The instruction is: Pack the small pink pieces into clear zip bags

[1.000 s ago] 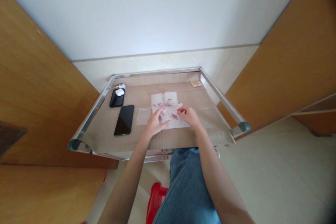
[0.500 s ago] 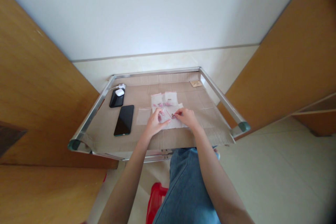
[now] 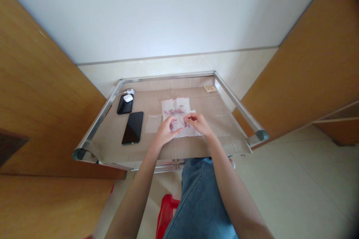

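Two bare hands work over small pink pieces (image 3: pixel 175 112) at the centre of a cardboard liner (image 3: pixel 221 108) set in a steel-railed cart frame (image 3: pixel 97 127). At far left, a white earbud case (image 3: pixel 128 98) sits on a dark handset (image 3: pixel 125 105), a thin charging cable (image 3: pixel 122 93) running off behind it toward the rail, while a black smartphone (image 3: pixel 132 127) lies screen up just nearer. To its right, a flat clear plastic bag (image 3: pixel 153 124) rests on its own beside the left hand (image 3: pixel 168 131), whose fingers are loosely curved and spread wide, tips down on a second translucent bag (image 3: pixel 193 131); whether they hold anything cannot be told. The pink pieces lie scattered in and on the translucent bags at the middle of the liner, just beyond and between the hands. A thin red strand (image 3: pixel 181 121) shows between the hands, and the right hand (image 3: pixel 198 123) closes to a narrow pinch at its end, though the grip itself is too small to make out. The step in hand appears to be fine finger work among the pieces, and the close spacing calls for a careful, precise pinch. A small tan card (image 3: pixel 210 89) lies at the far right of the liner.
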